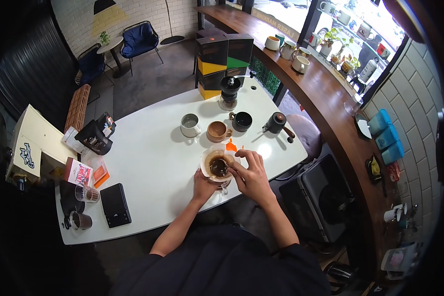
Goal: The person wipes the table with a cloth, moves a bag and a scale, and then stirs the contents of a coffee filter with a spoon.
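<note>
A white paper coffee filter (207, 170) with dark wet coffee in it sits in a dripper near the table's front edge. My left hand (205, 188) is closed around the dripper's lower left side. Over the filter's right rim, my right hand (254, 177) pinches what looks like a small spoon (225, 162), its tip in the coffee; my fingers cover most of it. Below the filter, a clear glass handle (225, 187) shows. Just beyond stand a brown cup (216, 131), a black cup (241, 121) and a grey mug (189, 125).
A hand grinder (229, 92) stands at the back, before stacked boxes (212, 52). A black kettle (276, 123) with a wooden handle is at right. On the left are a black pouch (95, 140), a black scale (116, 205) and plastic cups (87, 194). A wooden counter (325, 91) curves along the right.
</note>
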Available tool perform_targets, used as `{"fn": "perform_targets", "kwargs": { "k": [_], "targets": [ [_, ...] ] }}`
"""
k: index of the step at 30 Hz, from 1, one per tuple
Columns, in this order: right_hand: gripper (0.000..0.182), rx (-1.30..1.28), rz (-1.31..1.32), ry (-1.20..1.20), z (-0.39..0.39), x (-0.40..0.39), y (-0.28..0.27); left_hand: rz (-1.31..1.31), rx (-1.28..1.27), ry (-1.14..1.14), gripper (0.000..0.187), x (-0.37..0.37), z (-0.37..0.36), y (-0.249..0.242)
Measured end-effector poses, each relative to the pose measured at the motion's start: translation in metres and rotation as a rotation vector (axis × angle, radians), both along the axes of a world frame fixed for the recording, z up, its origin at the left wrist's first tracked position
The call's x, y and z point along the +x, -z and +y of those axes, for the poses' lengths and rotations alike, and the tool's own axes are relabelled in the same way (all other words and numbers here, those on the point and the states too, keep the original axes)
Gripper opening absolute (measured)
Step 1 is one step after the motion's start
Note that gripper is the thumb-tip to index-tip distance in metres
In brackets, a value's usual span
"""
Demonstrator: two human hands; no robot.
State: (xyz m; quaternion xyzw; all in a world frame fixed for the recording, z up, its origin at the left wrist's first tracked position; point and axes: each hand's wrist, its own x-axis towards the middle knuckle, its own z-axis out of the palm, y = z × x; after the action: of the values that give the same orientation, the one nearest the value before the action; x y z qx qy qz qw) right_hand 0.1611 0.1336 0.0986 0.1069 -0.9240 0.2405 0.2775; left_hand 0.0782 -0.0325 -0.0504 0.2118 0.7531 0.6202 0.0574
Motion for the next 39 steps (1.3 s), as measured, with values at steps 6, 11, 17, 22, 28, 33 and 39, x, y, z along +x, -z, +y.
{"fn": "perform_targets", "kwargs": {
  "k": [6, 11, 17, 22, 28, 33, 39],
  "targets": [
    [0.017, 0.037, 0.017, 0.035, -0.002, -0.002, 0.007, 0.065, -0.031, -0.023, 0.045, 0.0, 0.0, 0.003],
    [0.017, -0.027, -0.068, -0.027, -0.013, 0.003, 0.02, 0.046, -0.036, 0.005, 0.045, 0.0, -0.003, 0.007],
    [0.015, -0.021, -0.006, -0.011, -0.016, 0.011, -0.01, 0.005, -0.087, 0.01, 0.048, 0.001, -0.003, 0.003],
    [0.015, -0.025, -0.025, -0.044, -0.016, 0.008, -0.005, 0.03, -0.118, 0.035, 0.051, 0.0, -0.004, 0.005],
    [0.015, 0.052, -0.049, 0.027, -0.009, -0.006, 0.011, -0.008, -0.087, 0.037, 0.051, 0.0, -0.004, 0.007],
    [0.015, 0.057, 0.023, 0.043, -0.011, -0.003, 0.003, -0.052, -0.041, 0.028, 0.05, 0.0, -0.003, 0.01],
    [0.016, 0.019, -0.04, 0.038, -0.011, -0.002, 0.015, -0.018, -0.052, 0.026, 0.051, -0.001, -0.003, 0.01]
  ]
}}
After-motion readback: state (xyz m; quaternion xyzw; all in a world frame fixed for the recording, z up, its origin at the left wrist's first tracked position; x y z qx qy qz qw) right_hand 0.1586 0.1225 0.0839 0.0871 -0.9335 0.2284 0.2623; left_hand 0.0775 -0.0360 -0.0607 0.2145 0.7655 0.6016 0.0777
